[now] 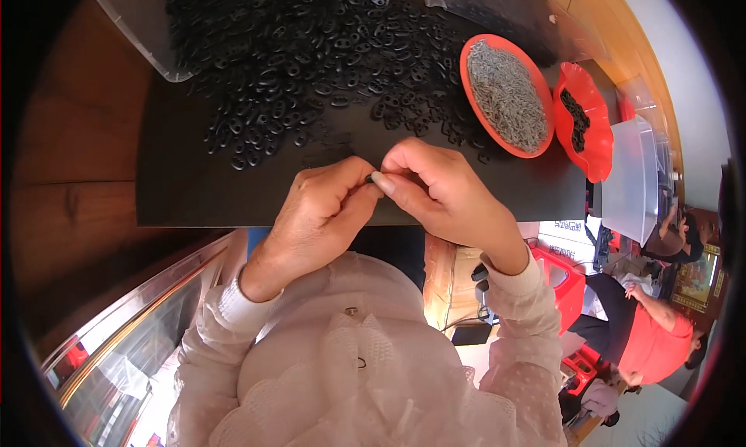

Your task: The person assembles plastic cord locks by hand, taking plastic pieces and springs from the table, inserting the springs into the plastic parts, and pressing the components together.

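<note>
My left hand and my right hand meet near the front edge of the dark tabletop. Both are closed in a pinch, fingertips together around a small black piece. Most of that piece is covered by the fingers, so its exact shape is hidden. Beyond the hands lies a wide heap of black oval plastic pieces, many with two holes. Smaller black pieces lie scattered just past my right hand.
At the right, a red plate holds many small grey metal pins. Beside it, a red wavy-edged bowl holds dark parts. A clear plastic bin stands further right. Another person in a red top is in the right background.
</note>
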Demonstrator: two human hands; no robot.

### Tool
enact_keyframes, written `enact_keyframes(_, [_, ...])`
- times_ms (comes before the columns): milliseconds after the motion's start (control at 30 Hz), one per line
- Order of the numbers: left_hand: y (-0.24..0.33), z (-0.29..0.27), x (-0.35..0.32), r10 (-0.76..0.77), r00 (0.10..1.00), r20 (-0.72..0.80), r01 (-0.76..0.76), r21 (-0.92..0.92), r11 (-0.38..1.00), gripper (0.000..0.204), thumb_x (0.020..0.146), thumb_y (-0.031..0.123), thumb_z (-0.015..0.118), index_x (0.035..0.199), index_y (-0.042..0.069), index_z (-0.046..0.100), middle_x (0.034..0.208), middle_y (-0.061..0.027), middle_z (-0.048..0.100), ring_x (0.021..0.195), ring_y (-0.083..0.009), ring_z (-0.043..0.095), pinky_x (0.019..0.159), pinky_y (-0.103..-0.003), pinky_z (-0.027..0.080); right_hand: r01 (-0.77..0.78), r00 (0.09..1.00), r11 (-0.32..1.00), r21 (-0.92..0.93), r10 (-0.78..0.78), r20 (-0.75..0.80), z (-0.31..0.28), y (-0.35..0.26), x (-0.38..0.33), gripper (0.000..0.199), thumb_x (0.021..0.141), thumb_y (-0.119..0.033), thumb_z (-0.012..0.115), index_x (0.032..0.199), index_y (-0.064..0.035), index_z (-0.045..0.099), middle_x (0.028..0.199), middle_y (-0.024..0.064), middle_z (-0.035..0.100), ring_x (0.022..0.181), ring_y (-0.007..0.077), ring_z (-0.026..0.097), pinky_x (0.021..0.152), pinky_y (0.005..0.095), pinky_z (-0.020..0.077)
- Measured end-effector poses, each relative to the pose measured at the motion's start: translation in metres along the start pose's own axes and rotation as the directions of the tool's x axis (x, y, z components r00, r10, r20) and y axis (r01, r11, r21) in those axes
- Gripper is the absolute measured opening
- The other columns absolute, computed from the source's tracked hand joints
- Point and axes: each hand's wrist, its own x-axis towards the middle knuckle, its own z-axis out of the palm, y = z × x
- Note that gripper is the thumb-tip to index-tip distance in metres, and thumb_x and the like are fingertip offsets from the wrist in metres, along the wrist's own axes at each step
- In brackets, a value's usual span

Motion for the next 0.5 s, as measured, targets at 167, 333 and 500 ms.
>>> enact_keyframes(167, [0.003, 0.008, 0.006, -0.040, 0.998, 0.050, 0.046, -0.123, 0.991, 0.005, 0.085, -0.001, 0.055, 0.083, -0.002, 0.059, 0.062, -0.0068, 0.056, 0.051, -0.0118, 0.051, 0.047, -0.028, 0.040, 0.116, 0.991, 0.971, -0.208, -0.127, -0.040, -0.004, 0.010, -0.010, 0.019, 0.087, -0.013, 0.064, 0.083, -0.0011, 0.049, 0.073, 0.0145, 0.056, 0.058, 0.0316, 0.056, 0.051, 0.0391, 0.0437])
enact_keyframes(333, [-0.002, 0.012, 0.010, -0.176, 0.981, 0.079, 0.189, -0.212, 0.959, 0.006, 0.084, -0.002, 0.054, 0.080, -0.003, 0.059, 0.059, -0.0007, 0.053, 0.052, -0.0045, 0.047, 0.046, -0.024, 0.036, 0.143, 0.971, 0.902, -0.407, -0.207, -0.118, -0.027, 0.017, -0.008, 0.015, 0.089, -0.015, 0.060, 0.090, -0.0013, 0.055, 0.078, 0.0164, 0.057, 0.069, 0.0355, 0.059, 0.059, 0.0417, 0.0472])
enact_keyframes(500, [-0.001, 0.017, 0.015, -0.124, 0.992, -0.009, 0.118, -0.258, 0.959, 0.008, 0.082, -0.004, 0.054, 0.073, -0.002, 0.055, 0.057, 0.0030, 0.044, 0.053, -0.0026, 0.037, 0.046, -0.023, 0.032, -0.205, 0.915, 0.605, -0.769, -0.160, -0.370, -0.119, 0.068, -0.003, 0.019, 0.090, -0.020, 0.057, 0.096, -0.0021, 0.058, 0.096, 0.0176, 0.061, 0.084, 0.0379, 0.061, 0.070, 0.0458, 0.0477])
